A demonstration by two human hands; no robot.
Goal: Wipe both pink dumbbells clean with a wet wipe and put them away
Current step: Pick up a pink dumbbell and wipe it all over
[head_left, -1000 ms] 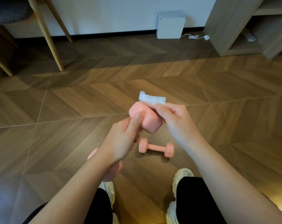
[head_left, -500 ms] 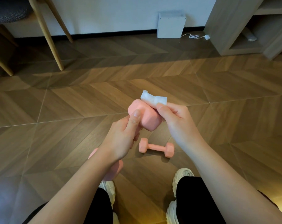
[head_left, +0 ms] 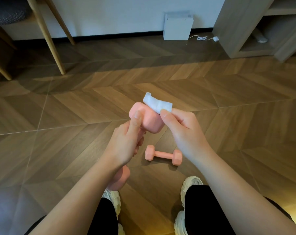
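Note:
My left hand (head_left: 125,143) grips the handle of a pink dumbbell (head_left: 149,120), held end-up over the floor; its upper head shows above my thumb and its lower head peeks out under my wrist. My right hand (head_left: 182,131) pinches a folded white wet wipe (head_left: 156,103) between thumb and fingers and presses it against the top right edge of the upper head. A second pink dumbbell (head_left: 163,155) lies on its side on the wooden floor just below my hands, in front of my shoes.
A wooden shelf unit (head_left: 242,31) stands at the back right. A white box (head_left: 177,26) with a white cable (head_left: 203,38) sits against the wall. Chair legs (head_left: 47,36) stand at the back left. My white shoes (head_left: 188,197) are at the bottom.
The wipe has shifted slightly over the top edge of the upper dumbbell head, and the dumbbell has tilted a little. The dumbbell on the floor has not moved.

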